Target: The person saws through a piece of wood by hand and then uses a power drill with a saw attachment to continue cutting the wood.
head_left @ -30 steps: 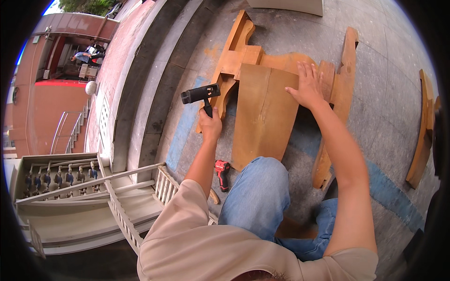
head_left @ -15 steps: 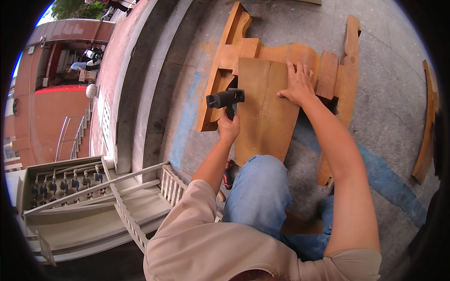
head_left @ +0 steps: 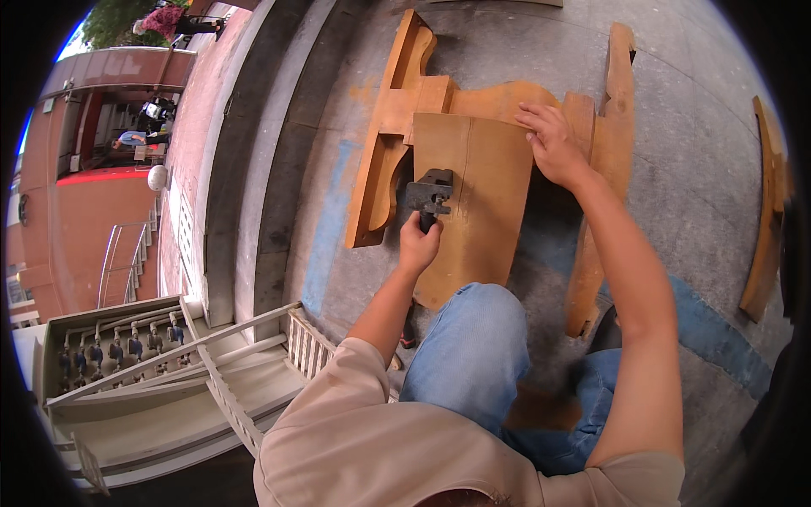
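A flat brown wooden board (head_left: 477,182) lies tilted between my knee and an orange-brown wooden furniture frame (head_left: 376,182). My left hand (head_left: 419,245) is closed round the handle of a black hand-held power tool (head_left: 432,193) with a flat plate at its head. The tool is above the board's left part; I cannot tell whether they touch. At the board's far right corner is my right hand (head_left: 557,148), fingers stretched out and fingertips at the edge. A curved wooden leg piece (head_left: 612,144) stands to its right, joined to the frame.
Another curved wooden piece (head_left: 764,211) lies at the far right on the grey floor. Stone steps (head_left: 279,160) run along the left. A whitish slatted rack (head_left: 312,342) and a box with several valves (head_left: 118,346) are at lower left. Far-off people appear at upper left.
My left hand has turned the tool and brought it over the board. My right hand has slid from the board's surface to its far right corner. The view has shifted slightly.
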A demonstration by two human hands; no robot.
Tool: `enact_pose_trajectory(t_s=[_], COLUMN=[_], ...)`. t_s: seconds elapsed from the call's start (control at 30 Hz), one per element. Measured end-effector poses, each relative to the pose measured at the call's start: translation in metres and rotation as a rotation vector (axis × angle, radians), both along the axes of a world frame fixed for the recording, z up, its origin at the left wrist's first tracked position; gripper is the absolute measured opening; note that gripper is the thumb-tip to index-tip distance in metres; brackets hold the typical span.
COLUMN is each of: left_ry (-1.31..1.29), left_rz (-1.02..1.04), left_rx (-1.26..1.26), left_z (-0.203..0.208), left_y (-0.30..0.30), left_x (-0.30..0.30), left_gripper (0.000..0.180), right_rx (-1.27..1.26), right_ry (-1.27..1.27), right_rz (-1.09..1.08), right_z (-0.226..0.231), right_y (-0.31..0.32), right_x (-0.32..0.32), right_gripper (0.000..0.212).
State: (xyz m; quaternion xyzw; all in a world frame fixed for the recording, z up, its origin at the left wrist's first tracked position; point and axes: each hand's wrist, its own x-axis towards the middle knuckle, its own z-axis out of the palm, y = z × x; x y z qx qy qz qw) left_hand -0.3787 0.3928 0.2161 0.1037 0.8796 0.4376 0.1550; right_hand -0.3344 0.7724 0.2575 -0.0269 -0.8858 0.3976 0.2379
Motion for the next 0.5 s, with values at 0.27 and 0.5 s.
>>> enact_pose_trajectory(t_s=[0.27,0.5], left_ry=[0.198,0.533], left_rz=[-0.104,-0.366], left_rx=[-0.03,-0.176], left_z=[0.046,0.08], left_y=[0.02,0.038], left_x=[-0.004,0.015], left_gripper=[0.028,0.038], right_rx=[-0.532,-0.167], right_ry=[-0.331,-0.846], right_rz=[0.148,0.364], right_z=[0.036,0.1], right_y=[-0.005,-0.063], right_x=[-0.016,-0.041], right_gripper=[0.039,0.086])
